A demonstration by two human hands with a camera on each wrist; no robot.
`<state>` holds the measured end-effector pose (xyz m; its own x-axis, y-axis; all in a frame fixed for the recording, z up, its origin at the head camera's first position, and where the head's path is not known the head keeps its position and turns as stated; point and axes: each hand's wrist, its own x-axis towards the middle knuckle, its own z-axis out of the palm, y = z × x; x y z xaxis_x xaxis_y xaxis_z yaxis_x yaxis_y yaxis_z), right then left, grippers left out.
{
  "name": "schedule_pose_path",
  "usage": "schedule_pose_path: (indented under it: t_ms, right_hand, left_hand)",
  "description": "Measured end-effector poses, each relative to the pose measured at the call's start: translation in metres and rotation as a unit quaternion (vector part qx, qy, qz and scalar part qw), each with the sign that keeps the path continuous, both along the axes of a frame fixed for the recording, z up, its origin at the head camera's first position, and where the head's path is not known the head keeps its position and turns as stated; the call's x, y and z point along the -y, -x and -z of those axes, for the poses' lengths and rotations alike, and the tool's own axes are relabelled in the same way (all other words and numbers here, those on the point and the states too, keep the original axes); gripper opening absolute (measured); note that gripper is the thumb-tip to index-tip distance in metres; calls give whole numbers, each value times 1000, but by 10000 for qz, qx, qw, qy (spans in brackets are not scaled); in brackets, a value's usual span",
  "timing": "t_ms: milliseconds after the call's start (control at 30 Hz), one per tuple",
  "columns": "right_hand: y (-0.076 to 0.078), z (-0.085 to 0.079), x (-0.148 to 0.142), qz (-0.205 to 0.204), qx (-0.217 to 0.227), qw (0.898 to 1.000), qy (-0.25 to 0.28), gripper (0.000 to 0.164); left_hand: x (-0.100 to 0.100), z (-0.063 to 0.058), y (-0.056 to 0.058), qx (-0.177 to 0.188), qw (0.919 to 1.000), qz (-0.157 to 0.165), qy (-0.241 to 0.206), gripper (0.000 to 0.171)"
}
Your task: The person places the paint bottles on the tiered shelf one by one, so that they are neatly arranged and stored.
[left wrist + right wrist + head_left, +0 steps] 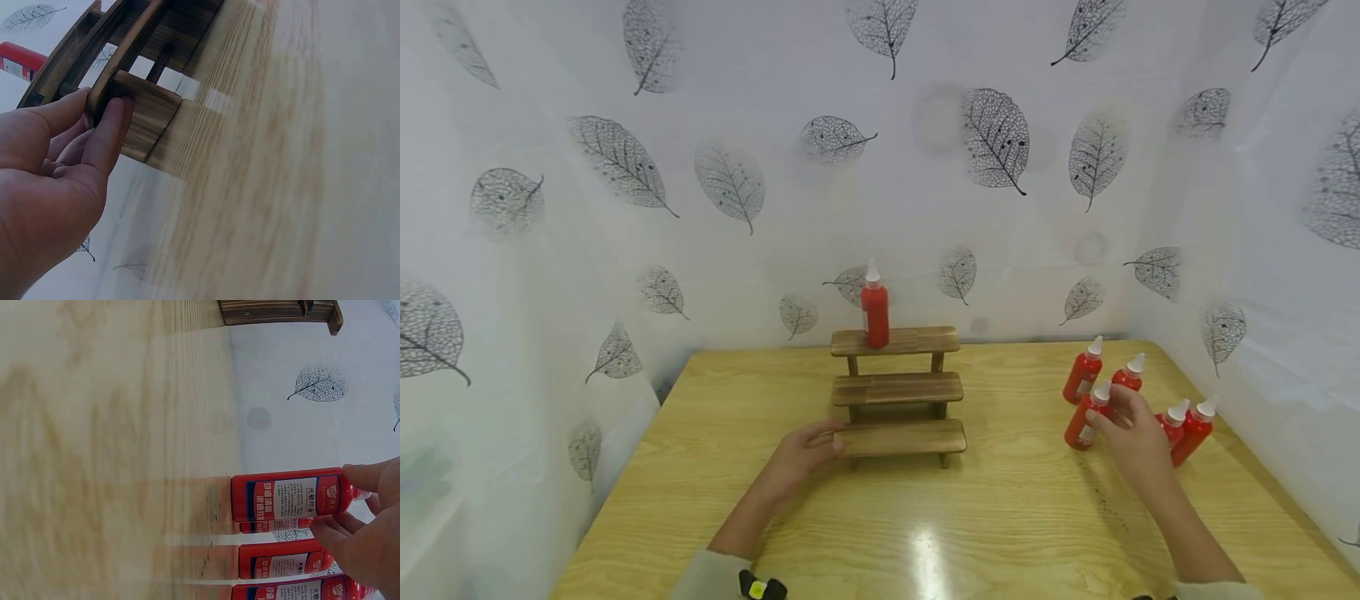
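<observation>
We see a small wooden stand (900, 437) with three flat steps, brown and streaky with rounded ends, on a shiny yellow wood counter (1000, 533). The left grip (801, 454) pinches the left end of the lowest step, thumb on top and fingers under it. The right grip (1133, 429) holds the top part of a red bottle (1081, 425) — smooth and round, with a pointy white cap — at the right side of the counter. We can't tell if its bottom touches the wood. Four more red bottles (1082, 379) are close by, and one single bottle (875, 318) stands up straight on the highest step. A white sheet (760, 267) with lacy black leaves hangs behind.

The right hand hides bits of the bottles near it — and the pale sleeves (709, 577) are cut off at the bottom edge.
</observation>
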<state>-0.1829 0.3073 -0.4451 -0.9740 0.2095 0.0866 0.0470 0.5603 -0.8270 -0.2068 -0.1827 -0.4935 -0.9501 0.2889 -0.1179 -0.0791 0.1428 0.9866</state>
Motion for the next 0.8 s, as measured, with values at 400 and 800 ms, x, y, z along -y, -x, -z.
schedule_pose_path:
  t_ms: [400, 800]
  right_hand:
    - [6, 2, 2, -22, -401, 9971, -646, 73]
    - [14, -41, 25, -354, -1327, 9893, -488, 63]
  left_hand:
    - [2, 0, 0, -31, 9999, 92, -69, 53]
    - [1, 2, 1, -40, 10000, 43, -18, 53]
